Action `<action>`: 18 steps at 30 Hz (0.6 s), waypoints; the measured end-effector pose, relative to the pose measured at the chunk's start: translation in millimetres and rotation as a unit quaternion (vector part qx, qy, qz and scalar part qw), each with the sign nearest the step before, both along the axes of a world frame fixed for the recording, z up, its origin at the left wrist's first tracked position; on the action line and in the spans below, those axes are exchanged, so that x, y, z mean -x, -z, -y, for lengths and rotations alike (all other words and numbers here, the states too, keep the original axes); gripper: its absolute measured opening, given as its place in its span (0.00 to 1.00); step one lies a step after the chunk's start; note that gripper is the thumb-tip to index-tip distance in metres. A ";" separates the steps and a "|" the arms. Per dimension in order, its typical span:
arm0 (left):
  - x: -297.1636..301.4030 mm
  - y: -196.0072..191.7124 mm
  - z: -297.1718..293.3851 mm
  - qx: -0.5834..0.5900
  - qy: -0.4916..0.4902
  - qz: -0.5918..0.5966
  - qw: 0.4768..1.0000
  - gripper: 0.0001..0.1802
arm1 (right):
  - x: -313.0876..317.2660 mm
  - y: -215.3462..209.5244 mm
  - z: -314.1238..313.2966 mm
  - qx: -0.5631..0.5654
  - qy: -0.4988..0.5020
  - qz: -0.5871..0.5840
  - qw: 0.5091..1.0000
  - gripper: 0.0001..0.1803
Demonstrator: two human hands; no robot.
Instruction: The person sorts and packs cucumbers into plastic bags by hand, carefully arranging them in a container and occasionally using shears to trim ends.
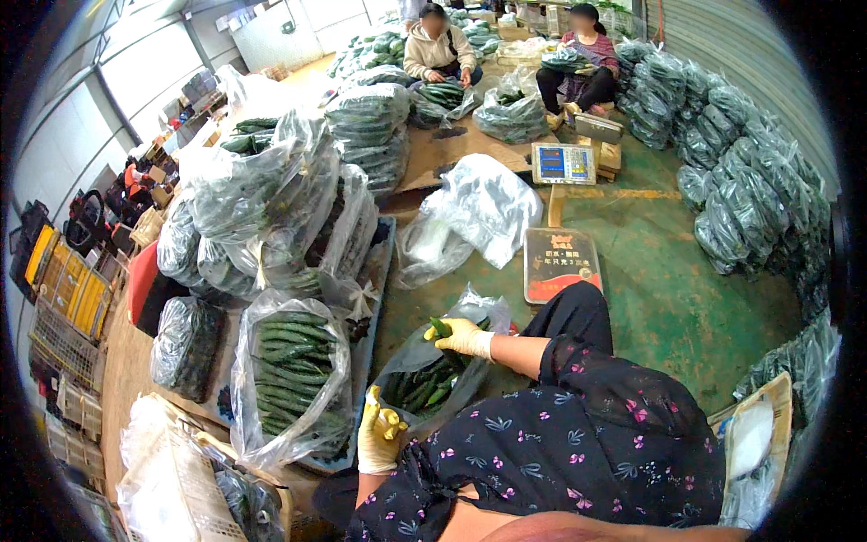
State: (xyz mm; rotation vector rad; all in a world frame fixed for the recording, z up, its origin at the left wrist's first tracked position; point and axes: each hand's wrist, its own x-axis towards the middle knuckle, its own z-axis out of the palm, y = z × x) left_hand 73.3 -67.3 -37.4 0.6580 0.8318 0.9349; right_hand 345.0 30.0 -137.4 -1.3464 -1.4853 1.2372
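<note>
My right hand (462, 337), in a pale yellow glove, grips a green cucumber (440, 327) over the mouth of a clear plastic bag (424, 379) that holds several cucumbers. My left hand (377, 438), also gloved, clutches the near rim of that bag, its fingers closed on the plastic. The bag sits on the green floor right in front of my knees. A tall clear bag full of cucumbers (291, 379) stands just left of it.
Stacked bags of cucumbers (271, 208) fill the left and middle. Empty plastic bags (479, 212) lie ahead beside a floor scale (562, 262) with its display (564, 163). Two people sit at the back. More filled bags (741, 181) line the right wall. Crates (68, 289) stand at left.
</note>
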 end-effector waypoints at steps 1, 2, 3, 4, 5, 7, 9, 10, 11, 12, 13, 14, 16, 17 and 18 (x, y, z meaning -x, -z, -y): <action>-0.8 0.4 -0.5 0.009 -0.003 -0.001 1.000 0.32 | -0.9 1.9 -0.6 0.000 0.001 0.000 1.000 0.16; -1.4 0.6 -0.9 0.017 -0.006 -0.001 1.000 0.32 | -1.3 3.3 -1.3 -0.005 0.004 -0.009 1.000 0.16; -1.4 0.5 -0.6 0.019 -0.007 -0.002 1.000 0.32 | 0.2 2.4 -0.6 -0.009 0.004 -0.019 1.000 0.16; -1.6 -0.3 -0.4 0.022 -0.006 0.002 1.000 0.32 | 1.1 1.4 -0.8 -0.007 0.003 -0.019 1.000 0.16; -1.4 -0.2 0.0 0.025 -0.006 0.006 1.000 0.32 | 1.0 -0.1 -2.5 -0.014 0.006 -0.026 1.000 0.17; 1.3 4.9 -0.6 0.019 -0.005 0.012 1.000 0.31 | -0.4 -2.6 -6.6 -0.020 0.006 -0.033 0.999 0.17; 1.5 7.7 -1.1 0.013 -0.001 0.018 1.000 0.30 | -4.4 -2.9 -11.0 -0.050 0.023 -0.021 0.998 0.17; -0.1 8.2 -2.0 0.013 0.005 0.033 0.999 0.29 | -7.1 -1.9 -12.5 -0.057 0.039 -0.033 0.997 0.18; -2.3 8.7 -3.0 0.013 0.011 0.048 0.999 0.29 | -10.6 -0.6 -12.5 -0.056 0.041 -0.031 0.997 0.18; -0.8 8.3 -2.4 0.015 0.007 0.047 0.999 0.29 | -8.3 -3.8 -12.4 -0.109 0.048 0.019 0.993 0.18; 2.1 7.3 -1.6 0.016 0.010 0.056 0.998 0.28 | -3.2 -14.2 -10.4 -0.161 0.054 0.067 0.983 0.19; 4.6 6.5 -1.4 0.017 0.013 0.065 0.998 0.27 | 1.4 -24.0 -6.0 -0.197 0.027 0.125 0.972 0.18; 0.2 3.0 -4.7 0.022 0.009 0.070 0.997 0.26 | 8.3 -26.6 -2.5 -0.231 -0.004 0.211 0.950 0.17; -2.0 1.1 -6.8 0.028 0.003 0.074 0.997 0.25 | 15.4 -27.3 -0.4 -0.262 -0.036 0.296 0.918 0.17; -6.7 1.5 -10.4 0.035 -0.007 0.119 0.992 0.27 | 25.1 -27.3 7.2 -0.246 -0.043 0.328 0.911 0.17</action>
